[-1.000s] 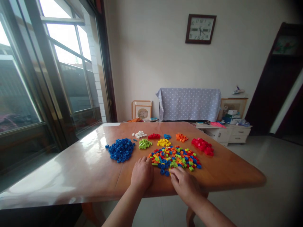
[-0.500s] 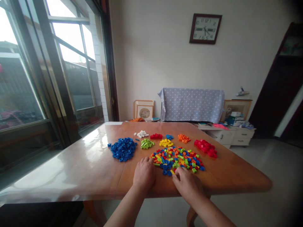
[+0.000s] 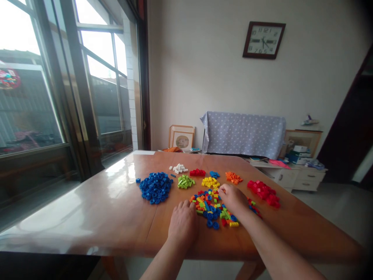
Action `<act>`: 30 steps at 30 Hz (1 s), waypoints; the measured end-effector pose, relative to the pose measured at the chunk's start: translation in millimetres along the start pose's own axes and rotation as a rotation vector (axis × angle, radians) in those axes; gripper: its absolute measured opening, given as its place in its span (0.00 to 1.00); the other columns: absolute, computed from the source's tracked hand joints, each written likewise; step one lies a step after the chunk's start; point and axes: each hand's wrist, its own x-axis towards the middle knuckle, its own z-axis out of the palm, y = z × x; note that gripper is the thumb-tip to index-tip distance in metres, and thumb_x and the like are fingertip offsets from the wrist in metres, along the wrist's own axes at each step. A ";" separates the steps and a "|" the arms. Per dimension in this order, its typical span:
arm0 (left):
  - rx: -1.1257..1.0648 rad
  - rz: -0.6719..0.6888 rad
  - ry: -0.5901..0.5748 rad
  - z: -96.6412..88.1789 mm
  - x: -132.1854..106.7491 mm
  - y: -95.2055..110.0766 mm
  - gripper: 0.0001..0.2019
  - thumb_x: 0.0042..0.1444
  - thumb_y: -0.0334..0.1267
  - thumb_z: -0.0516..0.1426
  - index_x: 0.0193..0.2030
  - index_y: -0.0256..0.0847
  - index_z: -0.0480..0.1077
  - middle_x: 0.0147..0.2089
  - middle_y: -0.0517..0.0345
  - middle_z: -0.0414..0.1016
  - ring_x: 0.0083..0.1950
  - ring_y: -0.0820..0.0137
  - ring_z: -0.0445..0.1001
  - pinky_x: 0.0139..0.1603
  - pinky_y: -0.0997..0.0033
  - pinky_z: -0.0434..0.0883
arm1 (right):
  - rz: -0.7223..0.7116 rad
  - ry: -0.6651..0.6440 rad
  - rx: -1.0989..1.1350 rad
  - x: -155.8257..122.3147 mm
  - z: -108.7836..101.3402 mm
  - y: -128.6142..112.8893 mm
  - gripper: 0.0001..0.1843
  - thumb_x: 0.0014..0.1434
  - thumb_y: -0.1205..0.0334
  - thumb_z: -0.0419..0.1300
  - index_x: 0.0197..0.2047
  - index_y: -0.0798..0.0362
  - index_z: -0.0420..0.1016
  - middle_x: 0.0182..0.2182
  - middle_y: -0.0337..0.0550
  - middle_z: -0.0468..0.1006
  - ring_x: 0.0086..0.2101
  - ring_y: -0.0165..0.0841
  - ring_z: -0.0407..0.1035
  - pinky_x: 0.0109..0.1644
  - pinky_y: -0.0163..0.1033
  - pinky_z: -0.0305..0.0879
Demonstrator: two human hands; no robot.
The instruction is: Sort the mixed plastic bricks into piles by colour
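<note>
A mixed pile of toy building bricks [image 3: 210, 206] in red, orange, yellow, green and blue lies near me, with round blue pieces at its front. My left hand [image 3: 183, 221] rests palm down at the pile's left edge, fingers forward and slightly bent, their tips partly hidden. Over the far side of the pile is my right hand [image 3: 234, 199], thumb and fingers pinched together; what they hold is too small to make out. Just beyond its fingertips sits a small heap of yellow bricks [image 3: 210, 182]. My right forearm covers part of the mixed pile.
Sorted heaps stand on the wooden table [image 3: 122, 217]: round blue pieces [image 3: 155, 188], green [image 3: 185, 181], white [image 3: 179, 168], red [image 3: 197, 172], small blue [image 3: 214, 174], orange [image 3: 233, 177] and larger red bricks [image 3: 264, 193]. A cloth-covered object [image 3: 244, 132] stands behind.
My right hand has moved from the pile's front edge forward to its far side, near the yellow heap. My left hand stays at the pile's left edge. The view has shifted slightly.
</note>
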 end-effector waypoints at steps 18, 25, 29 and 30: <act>-0.057 -0.011 -0.025 6.0 2.1 -5.6 0.13 0.63 0.37 0.48 0.45 0.44 0.73 0.47 0.47 0.73 0.48 0.58 0.69 0.48 0.59 0.63 | 0.044 -0.094 -0.099 75.4 41.8 -12.8 0.18 0.64 0.52 0.52 0.47 0.45 0.79 0.41 0.48 0.82 0.39 0.40 0.75 0.35 0.38 0.60; -0.004 0.006 -0.015 1.7 0.9 -1.1 0.13 0.65 0.38 0.47 0.46 0.42 0.72 0.47 0.47 0.72 0.48 0.58 0.68 0.48 0.59 0.63 | -0.009 0.006 0.185 25.3 5.8 13.6 0.16 0.62 0.52 0.53 0.42 0.47 0.79 0.36 0.42 0.82 0.36 0.35 0.74 0.34 0.34 0.58; 0.025 0.008 -0.009 -2.0 0.1 1.3 0.14 0.65 0.38 0.46 0.47 0.41 0.71 0.48 0.47 0.72 0.49 0.60 0.68 0.50 0.60 0.62 | 0.020 0.028 0.322 -16.8 -0.4 39.5 0.15 0.60 0.52 0.53 0.40 0.47 0.78 0.30 0.39 0.81 0.32 0.35 0.73 0.33 0.34 0.60; 0.031 0.009 -0.012 -2.5 0.1 1.6 0.14 0.65 0.38 0.46 0.48 0.41 0.71 0.48 0.47 0.72 0.49 0.60 0.68 0.50 0.60 0.62 | 0.026 0.024 0.339 -27.7 0.3 45.7 0.14 0.60 0.53 0.52 0.39 0.47 0.78 0.30 0.39 0.80 0.32 0.35 0.73 0.33 0.34 0.61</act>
